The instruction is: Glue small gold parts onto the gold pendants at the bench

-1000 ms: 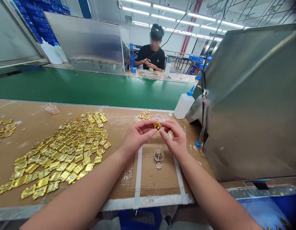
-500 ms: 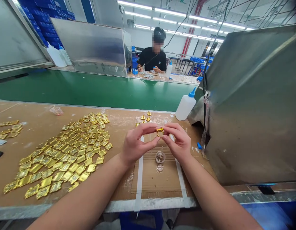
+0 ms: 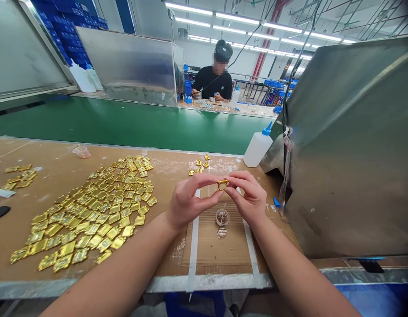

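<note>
A small gold ring with a flat top is pinched between my two hands, above the cardboard sheet. My left hand grips it from the left with thumb and fingers closed. From the right, my right hand holds it the same way. Below the hands stands a small clear cup with a thin stick in it. Just in front of the cup lies a clear round lid. Beyond my hands sit several small gold pieces.
Many flat gold plates spread over the table's left. A white squeeze bottle stands at the back right, beside a metal panel. A green belt runs behind the table. Across it sits a person.
The view has shifted slightly, so the surroundings sit a little further right. Both hands keep the gold ring pinched, with its angle slightly changed.
</note>
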Demonstrator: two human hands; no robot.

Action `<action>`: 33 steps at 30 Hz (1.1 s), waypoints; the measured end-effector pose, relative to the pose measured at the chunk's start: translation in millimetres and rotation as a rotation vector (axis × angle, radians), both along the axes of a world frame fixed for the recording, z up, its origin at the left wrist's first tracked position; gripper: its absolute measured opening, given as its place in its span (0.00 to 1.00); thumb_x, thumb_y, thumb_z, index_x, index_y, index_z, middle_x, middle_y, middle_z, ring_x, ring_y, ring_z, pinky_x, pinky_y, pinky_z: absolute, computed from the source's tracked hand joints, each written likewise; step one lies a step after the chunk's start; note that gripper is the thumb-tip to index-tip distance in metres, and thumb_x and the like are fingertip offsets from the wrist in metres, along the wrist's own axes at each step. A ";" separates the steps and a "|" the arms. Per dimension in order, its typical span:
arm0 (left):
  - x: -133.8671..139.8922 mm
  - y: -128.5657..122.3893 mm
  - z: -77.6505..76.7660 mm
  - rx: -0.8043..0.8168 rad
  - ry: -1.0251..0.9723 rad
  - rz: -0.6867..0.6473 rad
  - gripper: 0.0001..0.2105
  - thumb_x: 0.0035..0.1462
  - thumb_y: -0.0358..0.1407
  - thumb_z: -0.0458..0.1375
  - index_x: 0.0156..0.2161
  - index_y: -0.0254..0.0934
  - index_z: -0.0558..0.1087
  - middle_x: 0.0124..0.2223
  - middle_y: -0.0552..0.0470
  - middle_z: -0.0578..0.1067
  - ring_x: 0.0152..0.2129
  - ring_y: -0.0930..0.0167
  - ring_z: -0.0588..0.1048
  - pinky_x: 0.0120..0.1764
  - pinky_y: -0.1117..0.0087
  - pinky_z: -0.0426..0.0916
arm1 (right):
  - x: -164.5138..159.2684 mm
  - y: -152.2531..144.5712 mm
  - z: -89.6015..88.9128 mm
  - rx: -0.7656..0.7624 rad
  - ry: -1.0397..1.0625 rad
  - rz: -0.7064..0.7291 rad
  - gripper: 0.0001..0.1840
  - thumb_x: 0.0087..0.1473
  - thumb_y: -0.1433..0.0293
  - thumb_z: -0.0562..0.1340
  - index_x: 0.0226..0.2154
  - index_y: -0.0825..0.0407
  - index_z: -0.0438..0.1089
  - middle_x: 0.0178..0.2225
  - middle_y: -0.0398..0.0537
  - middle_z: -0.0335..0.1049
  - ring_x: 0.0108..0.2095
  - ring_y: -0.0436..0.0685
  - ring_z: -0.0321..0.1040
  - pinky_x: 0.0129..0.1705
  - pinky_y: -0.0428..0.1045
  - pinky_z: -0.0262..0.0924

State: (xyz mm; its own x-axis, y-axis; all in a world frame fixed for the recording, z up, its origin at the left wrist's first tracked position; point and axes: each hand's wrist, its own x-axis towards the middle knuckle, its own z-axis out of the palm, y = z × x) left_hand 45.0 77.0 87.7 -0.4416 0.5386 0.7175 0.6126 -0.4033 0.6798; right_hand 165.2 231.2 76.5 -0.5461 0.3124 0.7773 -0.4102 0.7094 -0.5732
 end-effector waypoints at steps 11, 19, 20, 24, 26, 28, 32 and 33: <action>-29.7 15.4 -1.6 -0.290 -0.637 -0.125 0.14 0.57 0.39 0.70 0.46 0.37 0.78 0.41 0.48 0.83 0.39 0.67 0.84 0.43 0.68 0.80 | -9.9 13.5 -7.4 -0.438 -0.076 -0.059 0.16 0.68 0.57 0.61 0.53 0.44 0.75 0.42 0.47 0.72 0.31 0.51 0.66 0.31 0.49 0.63; -42.8 20.7 -4.0 -0.491 -1.109 -0.207 0.12 0.58 0.41 0.69 0.40 0.33 0.79 0.41 0.42 0.84 0.28 0.74 0.81 0.28 0.77 0.73 | -11.9 12.4 -6.5 -0.316 -0.331 -0.025 0.19 0.67 0.54 0.60 0.39 0.50 0.78 0.30 0.44 0.71 0.28 0.52 0.64 0.32 0.50 0.58; -43.3 21.0 -5.5 -0.503 -1.072 -0.186 0.13 0.58 0.41 0.69 0.41 0.33 0.79 0.41 0.42 0.84 0.27 0.74 0.80 0.27 0.77 0.71 | -11.4 12.1 -5.7 -0.276 -0.373 -0.029 0.20 0.67 0.53 0.60 0.36 0.51 0.77 0.28 0.44 0.70 0.29 0.53 0.65 0.33 0.50 0.58; -47.3 21.9 -15.1 -0.559 -0.731 -0.056 0.13 0.60 0.44 0.66 0.41 0.36 0.79 0.40 0.46 0.83 0.26 0.73 0.78 0.26 0.74 0.66 | -10.1 12.5 -3.6 -0.168 -0.496 -0.067 0.24 0.68 0.53 0.57 0.31 0.52 0.77 0.26 0.45 0.71 0.31 0.56 0.68 0.36 0.51 0.57; -49.0 20.5 -19.7 -0.588 -0.437 0.030 0.11 0.61 0.44 0.65 0.41 0.38 0.80 0.39 0.48 0.83 0.30 0.70 0.78 0.31 0.70 0.68 | -9.9 13.0 -2.9 -0.144 -0.534 -0.082 0.25 0.68 0.52 0.56 0.31 0.52 0.76 0.26 0.45 0.72 0.31 0.56 0.68 0.36 0.51 0.57; -49.9 17.7 -22.6 -0.636 -0.138 0.121 0.09 0.63 0.43 0.63 0.40 0.41 0.81 0.39 0.51 0.83 0.34 0.67 0.79 0.38 0.67 0.69 | -9.6 13.3 -2.0 -0.109 -0.567 -0.084 0.26 0.69 0.52 0.55 0.30 0.52 0.76 0.27 0.46 0.73 0.32 0.56 0.68 0.36 0.51 0.56; -49.7 13.9 -24.6 -0.770 0.154 0.276 0.08 0.65 0.43 0.62 0.41 0.45 0.83 0.44 0.51 0.81 0.37 0.65 0.78 0.40 0.63 0.68 | -7.8 12.9 0.9 0.062 -0.706 -0.131 0.27 0.66 0.51 0.57 0.24 0.51 0.70 0.23 0.44 0.68 0.27 0.54 0.63 0.32 0.50 0.49; -49.3 14.0 -24.7 -0.792 0.171 0.303 0.08 0.65 0.43 0.62 0.41 0.45 0.83 0.45 0.51 0.80 0.37 0.65 0.78 0.40 0.63 0.69 | -7.1 13.0 1.7 0.109 -0.753 -0.145 0.27 0.65 0.51 0.58 0.22 0.51 0.68 0.22 0.44 0.66 0.26 0.54 0.61 0.31 0.50 0.47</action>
